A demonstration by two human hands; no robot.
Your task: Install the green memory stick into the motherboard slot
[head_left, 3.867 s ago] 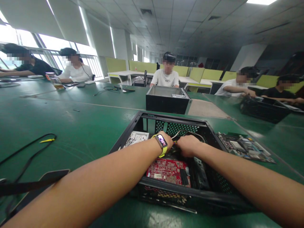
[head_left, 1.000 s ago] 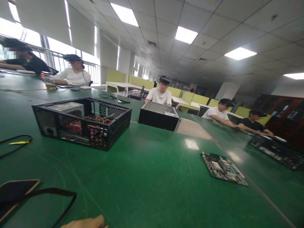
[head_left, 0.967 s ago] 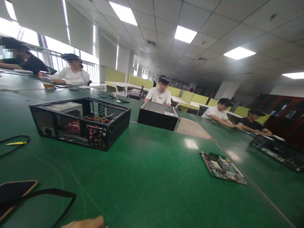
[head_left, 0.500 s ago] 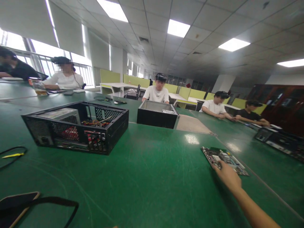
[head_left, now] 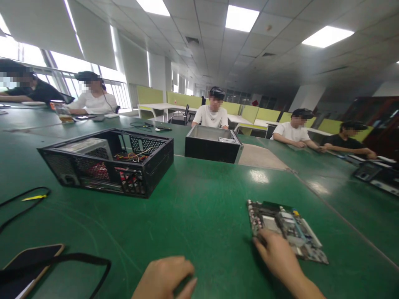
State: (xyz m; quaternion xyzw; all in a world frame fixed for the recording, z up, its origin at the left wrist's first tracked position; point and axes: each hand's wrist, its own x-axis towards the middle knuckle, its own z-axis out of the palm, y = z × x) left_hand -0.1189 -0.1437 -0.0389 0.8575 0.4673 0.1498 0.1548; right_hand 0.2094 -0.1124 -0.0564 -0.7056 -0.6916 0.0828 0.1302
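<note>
My right hand grips the near left edge of a motherboard, thumb low and fingers over its rim. The board is tilted above the green table, with slots and connectors facing up. My left hand has come in at the bottom centre, fingers curled and thumb apart, holding nothing that I can see. Beyond it at the left stands an open black computer case with a power supply and loose coloured wires inside.
A phone lies at lower left under a black strap. A black cable with a yellow tag lies behind it. Another case stands before a person across the table. Other people sit at both sides.
My right hand has brought the motherboard nearer and to the left. My left hand has risen into view at the bottom. The view has turned slightly.
</note>
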